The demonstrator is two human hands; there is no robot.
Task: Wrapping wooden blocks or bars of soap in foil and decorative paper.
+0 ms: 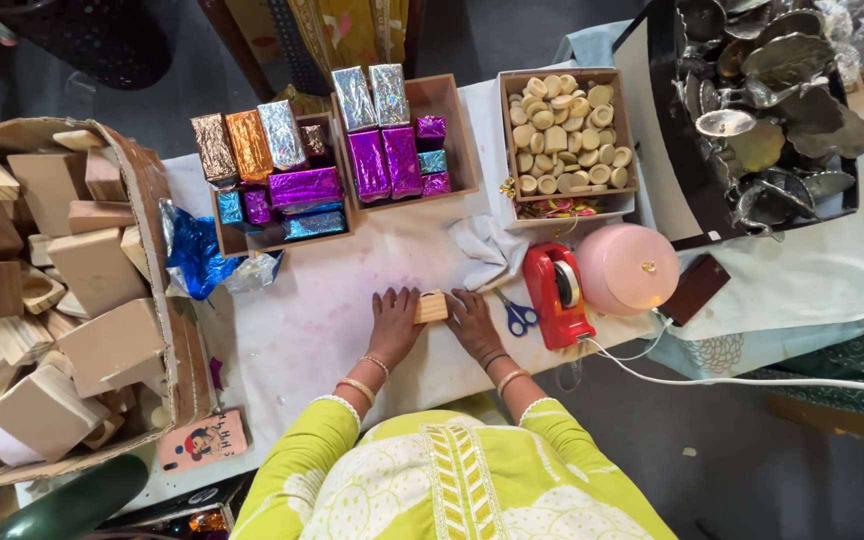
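A small pale wooden block [432,306] lies on the white table cover [332,300], held from both sides. My left hand [394,322] presses against its left side and my right hand [472,322] grips its right side. Both wrists wear bangles, and lime-green sleeves show below them. Blue-handled scissors [518,316] lie just right of my right hand, beside a red tape dispenser [556,294]. A crumpled white cloth [487,250] sits just beyond the block.
A cardboard box of wooden blocks [52,290] fills the left. Two wooden trays of foil-wrapped blocks [337,150] and a tray of round wooden pieces [564,130] stand at the back. Blue foil [194,255], a pink round lamp [626,268], a black tray of metal leaves [767,110], and a pink phone [202,438] lie around.
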